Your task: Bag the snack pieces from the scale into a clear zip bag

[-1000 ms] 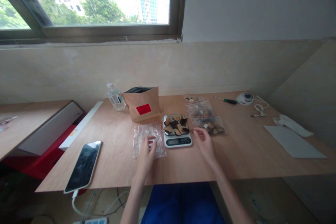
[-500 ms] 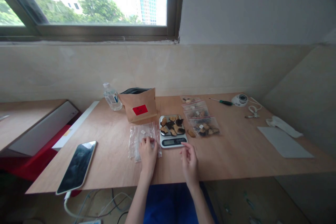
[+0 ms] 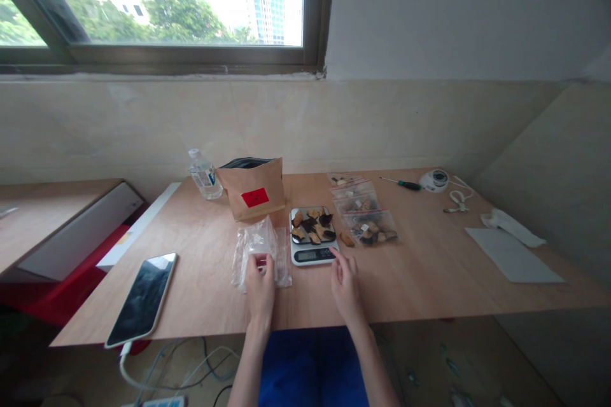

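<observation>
My left hand (image 3: 260, 286) pinches a clear plastic bag (image 3: 258, 240) and lifts its near edge off a small pile of clear bags (image 3: 285, 268) on the wooden table (image 3: 429, 280). My right hand (image 3: 344, 282) rests empty just in front of a small kitchen scale (image 3: 312, 255), its fingers loosely apart. Brown and black dried pieces (image 3: 312, 226) lie on the scale's plate. One loose piece (image 3: 347, 241) lies beside the scale. Filled zip bags (image 3: 370, 226) lie in a row to the right of the scale.
A brown paper pouch with a red label (image 3: 252, 189) and a water bottle (image 3: 204, 175) stand behind the bags. A phone (image 3: 142, 297) on a cable lies at the left. At the far right are a screwdriver (image 3: 403, 185), a small white device (image 3: 434, 180), a grey sheet (image 3: 513, 255).
My right hand has come back from the filled zip bags to the front of the scale. My left hand has closed on one clear bag and raised it from the pile.
</observation>
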Demonstrator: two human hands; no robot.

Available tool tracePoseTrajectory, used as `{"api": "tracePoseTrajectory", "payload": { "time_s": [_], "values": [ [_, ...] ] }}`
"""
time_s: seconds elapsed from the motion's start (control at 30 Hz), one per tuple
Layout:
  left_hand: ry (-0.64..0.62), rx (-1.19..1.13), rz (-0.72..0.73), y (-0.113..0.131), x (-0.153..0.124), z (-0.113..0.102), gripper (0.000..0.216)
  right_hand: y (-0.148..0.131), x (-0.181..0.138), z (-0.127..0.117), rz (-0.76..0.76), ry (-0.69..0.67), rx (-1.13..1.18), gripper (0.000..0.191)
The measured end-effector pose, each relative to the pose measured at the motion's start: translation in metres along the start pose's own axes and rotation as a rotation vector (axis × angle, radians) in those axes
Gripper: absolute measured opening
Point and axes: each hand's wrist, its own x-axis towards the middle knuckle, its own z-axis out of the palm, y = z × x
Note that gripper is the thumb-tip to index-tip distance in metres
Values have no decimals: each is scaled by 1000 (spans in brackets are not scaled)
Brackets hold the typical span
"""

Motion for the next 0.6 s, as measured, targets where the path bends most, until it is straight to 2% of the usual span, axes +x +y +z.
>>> {"api": "tracePoseTrajectory", "payload": {
  "time_s": [0.13,0.27,0.37,0.5,0.6],
  "values": [
    [27,-53,-40,2,-8,-10,24,14,24,1,-110,11,-201,37],
    [14,-81,-31,2,-10,-15,26,14,41,2,-158,-10,-323,36],
    [20,-82,-24,2,-10,-18,27,9,43,-5,-154,-20,-268,36],
    [9,-90,-20,9,-11,-20,28,-6,34,-19,-81,-49,-83,32],
    [-20,-94,24,20,-15,-19,25,-28,19,-20,-36,-175,74,28]
  ]
}}
